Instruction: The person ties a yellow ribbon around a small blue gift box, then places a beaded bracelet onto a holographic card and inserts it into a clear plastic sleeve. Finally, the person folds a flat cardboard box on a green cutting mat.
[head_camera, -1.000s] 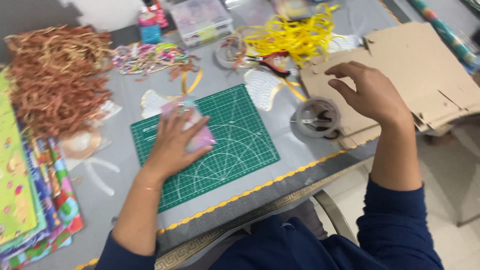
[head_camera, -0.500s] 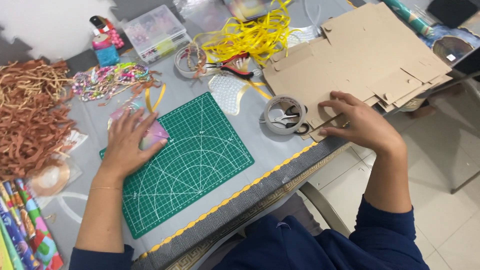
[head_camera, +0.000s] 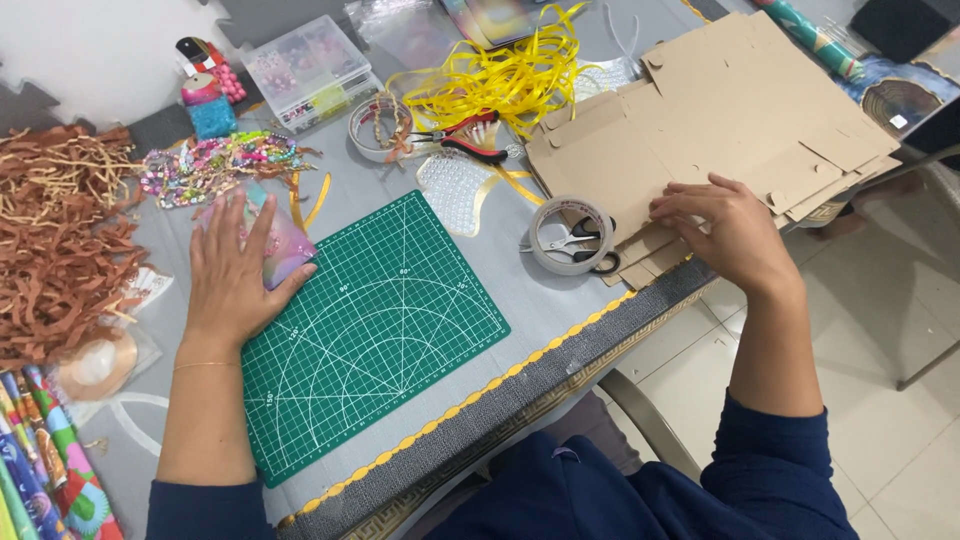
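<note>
- grey table (head_camera: 560, 310), patterned trim with yellow braid along front edge (head_camera: 520, 375)
- white wall (head_camera: 90, 50) behind table, top left
- dark foam mat edge (head_camera: 40, 100) at the wall foot
- pale tiled floor (head_camera: 880, 400) at right
- chair leg (head_camera: 925, 365) on tiles, right edge
- even, soft light

A small, flat iridescent pink-and-purple packet (head_camera: 278, 243) lies at the upper left corner of the green cutting mat (head_camera: 375, 325), partly over its edge, mostly covered by the palm-down left hand (head_camera: 232, 275). A stack of flat, unfolded brown cardboard box blanks (head_camera: 720, 110), with cut flaps and notches, lies at the table's right edge; the right hand (head_camera: 725, 235) rests on its near edge, fingers spread.
</note>
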